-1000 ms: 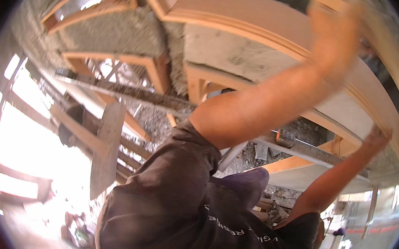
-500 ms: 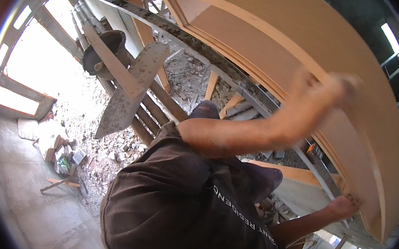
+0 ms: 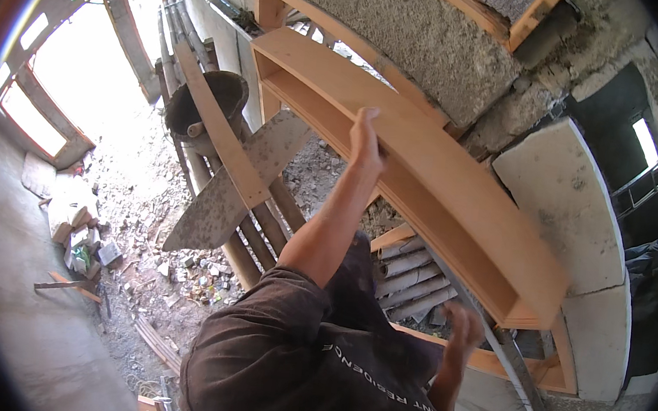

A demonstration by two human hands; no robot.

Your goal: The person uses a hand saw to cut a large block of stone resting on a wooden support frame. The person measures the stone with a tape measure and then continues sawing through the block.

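Observation:
A long, box-like wooden frame (image 3: 455, 193) in light brown slants in front of a wall opening. My left hand (image 3: 366, 142) is closed on its middle, thumb over the upper board and fingers partly hidden behind the edge. Just off the frame's lower right end, my right hand (image 3: 463, 327) is raised with its fingers apart and a little blurred. It appears to hold nothing. Behind the held frame, a second wooden frame (image 3: 564, 355) is set in the opening. A narrow grey straight bar (image 3: 518, 371) passes below the held frame's right end.
A black bucket (image 3: 225, 95) stands at the left on bamboo poles (image 3: 268, 228). A wooden plank (image 3: 211, 121) crosses a mortar-spotted board (image 3: 211, 215) beside it. Rubble (image 3: 139, 228) covers the floor. A rough wall (image 3: 427, 65) rises behind, with pale panels (image 3: 572, 203) at the right.
The frame now appears farther away and lower in view. My left hand, blurred over it before, now grips its middle. My right hand has come off its lower end. The view has shifted.

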